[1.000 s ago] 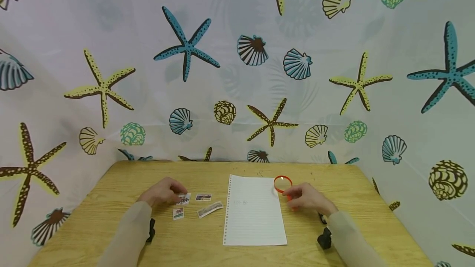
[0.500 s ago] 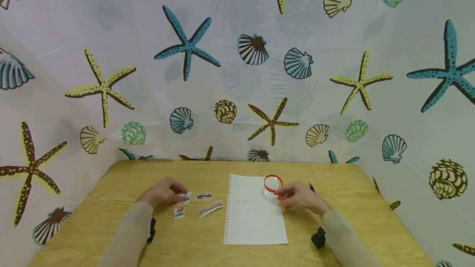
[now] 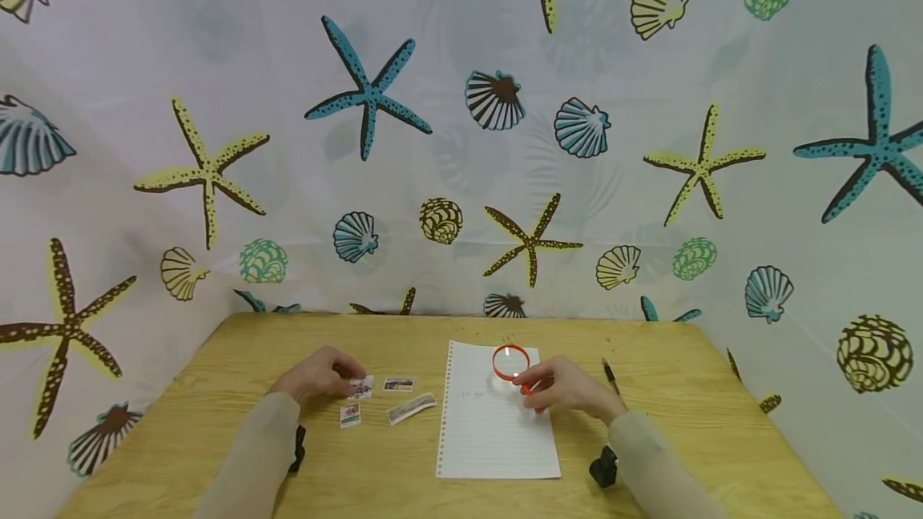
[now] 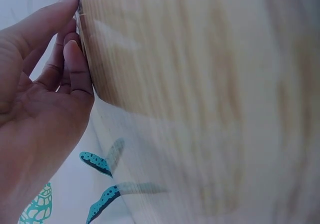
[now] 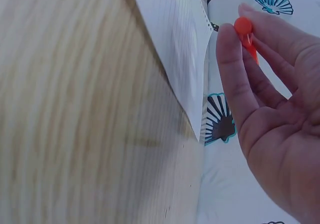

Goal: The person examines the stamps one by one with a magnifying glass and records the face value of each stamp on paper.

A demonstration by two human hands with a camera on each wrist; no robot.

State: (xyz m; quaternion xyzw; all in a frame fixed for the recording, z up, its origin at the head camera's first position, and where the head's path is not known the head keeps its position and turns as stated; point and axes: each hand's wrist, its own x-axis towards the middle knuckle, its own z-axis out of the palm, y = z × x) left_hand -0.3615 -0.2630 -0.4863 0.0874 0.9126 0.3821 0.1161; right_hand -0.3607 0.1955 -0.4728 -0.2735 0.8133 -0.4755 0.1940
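Note:
My left hand [image 3: 322,375] rests on the table at the left, its fingertips on the edge of a small printed stamp [image 3: 363,387] lying flat. In the left wrist view the left fingertips meet the tabletop. Close by lie an upper stamp [image 3: 399,384], a lower stamp [image 3: 350,415] and a long stamp strip [image 3: 412,408]. My right hand [image 3: 566,389] pinches the handle of a red-rimmed magnifying glass [image 3: 511,363] over the upper part of a lined sheet of paper [image 3: 497,443]. From the right wrist, the orange-red handle end [image 5: 243,26] shows between thumb and fingers.
A dark pen [image 3: 610,373] lies right of the sheet, partly behind my right forearm. The wooden table [image 3: 404,495] ends at a hanging cloth [image 3: 447,166] printed with shells and starfish, which encloses its back and sides. Faint writing [image 3: 472,395] marks the sheet.
My right hand has moved left with the magnifying glass, from the sheet's right edge to over its upper part, uncovering more of the pen. The left hand stays on the stamp.

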